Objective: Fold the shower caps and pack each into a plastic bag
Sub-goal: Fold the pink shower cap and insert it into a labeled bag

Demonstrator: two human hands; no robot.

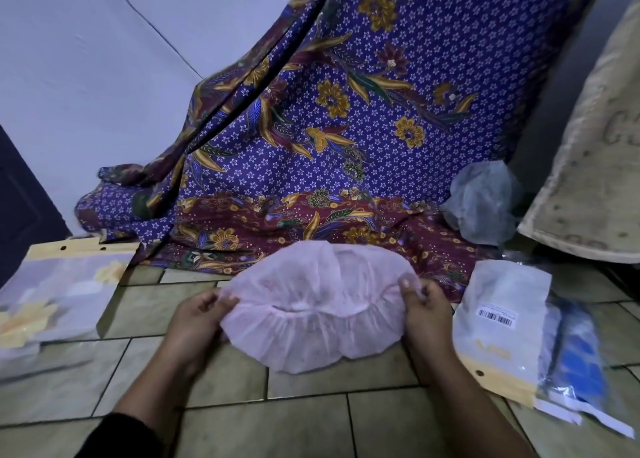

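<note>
A pale pink shower cap (pixel 317 305) is stretched flat between my hands just above the tiled floor, its gathered elastic opening facing me. My left hand (pixel 197 322) pinches its left edge and my right hand (pixel 424 313) pinches its right edge. A plastic bag with a packed white cap and a barcode label (pixel 498 322) lies to the right. More flat plastic bags with yellow headers (pixel 59 294) lie in a stack to the left. A loose bluish-white shower cap (pixel 481 203) rests at the back right.
A purple and maroon floral cloth (pixel 329 128) drapes from the wall down onto the floor behind the cap. A beige mat (pixel 595 166) leans at the right. A blue-filled packet (pixel 581 364) lies at far right. Beige floor tiles (pixel 311 423) lie below my arms.
</note>
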